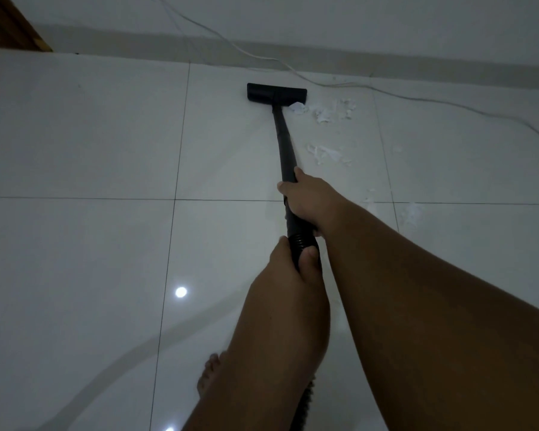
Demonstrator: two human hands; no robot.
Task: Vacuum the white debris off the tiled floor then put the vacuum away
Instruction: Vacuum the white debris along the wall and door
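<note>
Glossy tiled floor [91, 135] is showing white debris [329, 154] lying in patches right of the nozzle [276, 92], which is touching the nearest scrap [297, 107]. The right hand [307, 202] is gripping the wand [282, 138], the left hand [293, 265] is curling round the hose [299, 242]; vacuuming is looking barely begun, stowing not yet done

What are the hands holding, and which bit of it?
The right hand grips the vacuum's black tube at the end nearest the person. The left hand grips the ribbed hose just behind it.
</note>
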